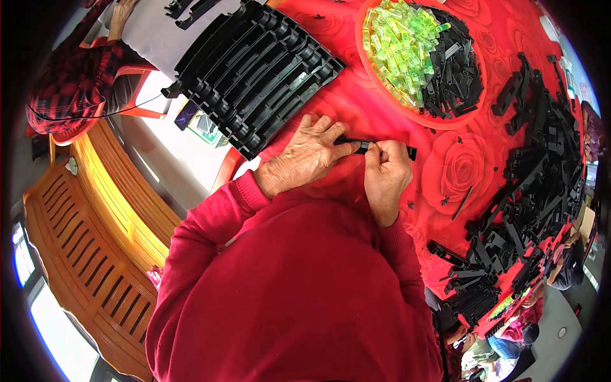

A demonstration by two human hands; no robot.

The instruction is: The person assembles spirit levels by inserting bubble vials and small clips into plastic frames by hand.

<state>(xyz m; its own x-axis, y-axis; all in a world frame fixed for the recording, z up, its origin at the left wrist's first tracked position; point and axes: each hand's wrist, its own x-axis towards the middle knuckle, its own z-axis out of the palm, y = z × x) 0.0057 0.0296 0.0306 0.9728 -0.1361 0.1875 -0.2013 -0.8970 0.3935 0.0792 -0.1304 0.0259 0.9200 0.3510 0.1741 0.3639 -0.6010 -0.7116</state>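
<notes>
A narrow black plastic strip (412, 153) lies across the red tablecloth in front of me, level with both hands. The back of my left hand (302, 158) faces up, its thumb and forefinger gripping the strip's left part while other fingers curl beyond it. My right hand (388, 175) is closed, thumb and fingertips pinched over the middle of the strip, with its right end sticking out past the knuckles. Whatever small part may be under the right fingertips is hidden. Just beyond my left hand sits a row of long, ribbed black plastic pieces (254, 73) lined up side by side.
An orange-red basin (482, 102) holds yellow-green clear vials (398, 48) and small black pieces (455, 70). Loose black strips (534, 172) pile along the right. A wooden bench (89, 235) stands left. A person in a checked sleeve (67, 95) sits far left; others are at lower right.
</notes>
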